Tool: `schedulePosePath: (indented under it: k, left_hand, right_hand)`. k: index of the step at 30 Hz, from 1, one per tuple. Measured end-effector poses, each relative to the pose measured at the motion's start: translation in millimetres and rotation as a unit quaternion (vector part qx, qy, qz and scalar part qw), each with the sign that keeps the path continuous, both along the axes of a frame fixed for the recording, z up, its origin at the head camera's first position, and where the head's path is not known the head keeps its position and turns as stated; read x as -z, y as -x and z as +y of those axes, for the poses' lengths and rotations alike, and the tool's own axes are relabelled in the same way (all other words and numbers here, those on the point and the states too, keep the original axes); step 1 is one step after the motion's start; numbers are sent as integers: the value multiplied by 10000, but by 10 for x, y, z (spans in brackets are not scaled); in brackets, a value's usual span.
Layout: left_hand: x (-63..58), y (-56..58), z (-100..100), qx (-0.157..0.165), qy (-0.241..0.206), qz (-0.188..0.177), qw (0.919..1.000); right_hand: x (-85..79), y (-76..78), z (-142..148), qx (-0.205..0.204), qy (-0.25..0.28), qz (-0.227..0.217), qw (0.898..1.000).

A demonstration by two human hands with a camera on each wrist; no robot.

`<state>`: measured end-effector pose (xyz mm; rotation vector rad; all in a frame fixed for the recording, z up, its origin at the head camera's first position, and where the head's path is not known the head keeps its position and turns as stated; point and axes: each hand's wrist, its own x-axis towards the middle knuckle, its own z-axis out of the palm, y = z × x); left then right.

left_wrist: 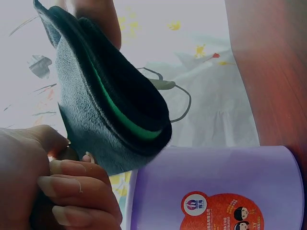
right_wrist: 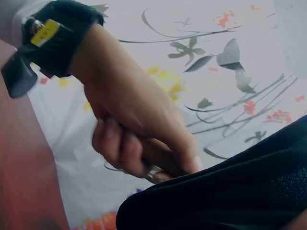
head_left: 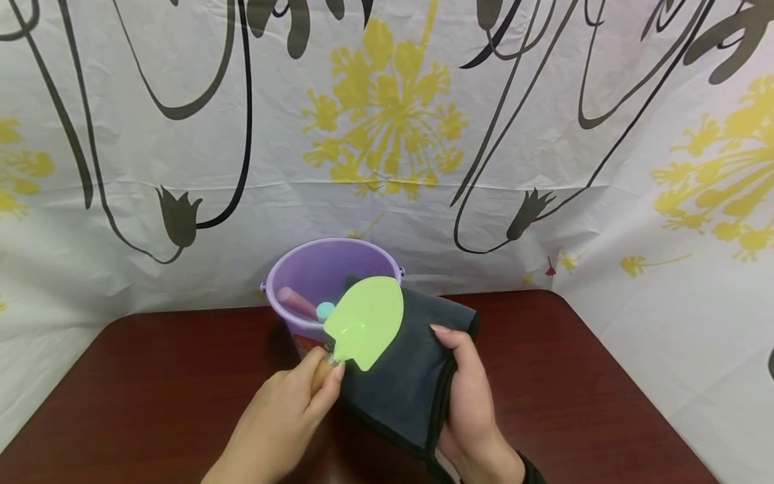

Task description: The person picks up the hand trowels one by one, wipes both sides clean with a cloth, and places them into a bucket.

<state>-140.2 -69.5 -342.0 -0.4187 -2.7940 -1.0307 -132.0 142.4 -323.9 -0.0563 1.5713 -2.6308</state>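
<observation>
My left hand grips the wooden handle of a small garden trowel with a light green blade, its tip pointing up and away. Behind the blade, my right hand holds a folded dark grey cloth with black edging, thumb on top of it. In the left wrist view the folds of the cloth show a green strip between them. The trowel's blade overlaps the rim of a purple bucket in the head view. Inside the bucket are a pink rod-shaped thing and a light blue round end.
The bucket stands near the back of a dark red-brown table. Its front carries a red sticker. A white curtain with yellow and grey flower prints hangs right behind the table.
</observation>
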Motion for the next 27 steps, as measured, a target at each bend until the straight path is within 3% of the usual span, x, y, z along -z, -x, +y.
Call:
schedulePosePath:
  k: [9,16,27]
  left_hand:
    - [26,4,14,97,75,-15,9999]
    - [52,0,43,65,140,402,9991]
    - [77,-4,66,27,74,565,9984]
  right_hand:
    - [-62,45,235,311,647,640,9954]
    - [-95,60,341,431,840,1104,9894]
    - [-104,45,300,478,853,934,9908]
